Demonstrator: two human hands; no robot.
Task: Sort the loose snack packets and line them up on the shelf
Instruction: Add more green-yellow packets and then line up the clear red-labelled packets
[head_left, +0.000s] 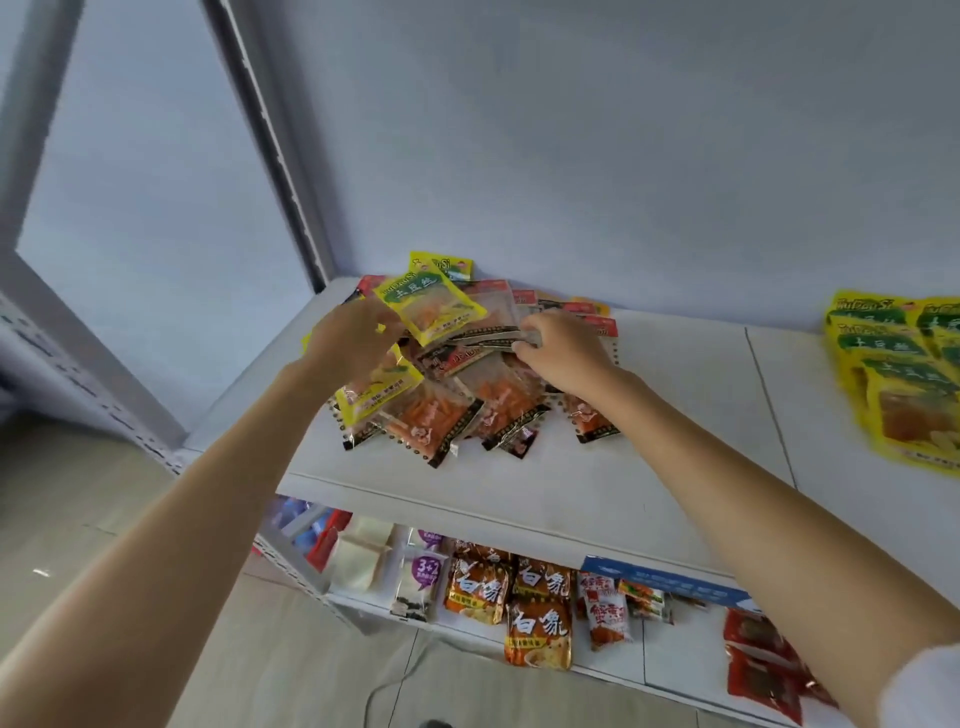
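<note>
Snack packets (447, 395) heaped far-left on shelf (649, 415); left hand (353, 338) pinches yellow packet (431, 306), right hand (563, 353) grips several clear packets (483, 338). Slippery film, so the bunch may slide apart.

Both forearms are bare; a white sleeve (922, 686) (only its edge shows) covers the right upper arm.

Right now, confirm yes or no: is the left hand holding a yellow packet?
Yes, the left hand pinches a yellow packet lifted above the mixed pile on the shelf.
</note>
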